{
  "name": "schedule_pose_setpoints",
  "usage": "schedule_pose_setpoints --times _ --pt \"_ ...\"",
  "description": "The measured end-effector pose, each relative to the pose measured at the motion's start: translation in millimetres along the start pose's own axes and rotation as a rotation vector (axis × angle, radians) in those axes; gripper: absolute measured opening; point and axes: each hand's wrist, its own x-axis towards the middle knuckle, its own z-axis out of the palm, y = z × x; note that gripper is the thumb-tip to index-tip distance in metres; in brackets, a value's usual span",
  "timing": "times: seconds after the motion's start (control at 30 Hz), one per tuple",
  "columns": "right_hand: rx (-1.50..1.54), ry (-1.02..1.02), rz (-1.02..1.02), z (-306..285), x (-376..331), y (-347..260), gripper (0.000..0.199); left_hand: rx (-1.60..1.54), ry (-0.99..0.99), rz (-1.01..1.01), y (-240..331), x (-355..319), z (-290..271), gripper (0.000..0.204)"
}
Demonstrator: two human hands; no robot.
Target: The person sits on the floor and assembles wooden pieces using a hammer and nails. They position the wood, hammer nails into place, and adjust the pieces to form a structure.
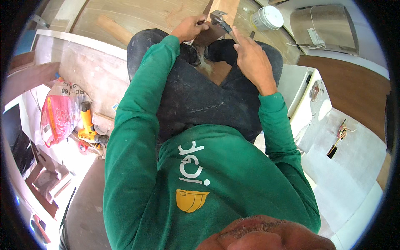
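My right hand (255,62) is wrapped round the handle of a claw hammer (218,18), whose metal head is raised over the work between my knees. Close to that head, on its left, my left hand (188,29) is closed with thumb and fingers pinched together. Whatever lies between those fingertips is too small to make out. Just under the fingertips and the hammer is a brown wooden piece (211,36), and a paler board (225,6) reaches away beyond it. Part of the brown piece is hidden by my legs and hands.
A white lidded bucket (270,18) stands at the far right, near a curved panel (325,29). A low wall (83,58) runs along my left, with a yellow cordless drill (86,125) and a red-and-white bag (60,112) beyond. Wires (343,132) poke from a pale panel at right.
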Motion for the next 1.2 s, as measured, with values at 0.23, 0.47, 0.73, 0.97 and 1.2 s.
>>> schedule_pose_setpoints --times 0.23,0.47,0.73,0.97,1.2 --pt "-0.023 -0.012 0.012 -1.9 2.0 -6.5 0.054 0.014 0.008 0.034 -5.4 -2.3 -4.5 0.047" --pt "0.220 0.053 0.177 5.0 -14.7 55.1 0.052 0.309 0.533 0.330 26.9 -85.0 -60.8 0.035" --pt "0.979 -0.037 0.525 -14.2 -20.0 103.9 0.048 0.302 0.831 -0.616 57.5 -474.4 -169.9 0.024" --pt "1.021 -0.030 0.484 -5.3 -7.4 106.8 0.034 0.346 0.611 -0.904 38.0 -611.1 -42.5 0.019" --pt "1.050 0.023 0.465 -9.1 -15.0 108.7 0.034 0.642 0.527 -0.969 37.5 -597.8 -5.7 0.014"
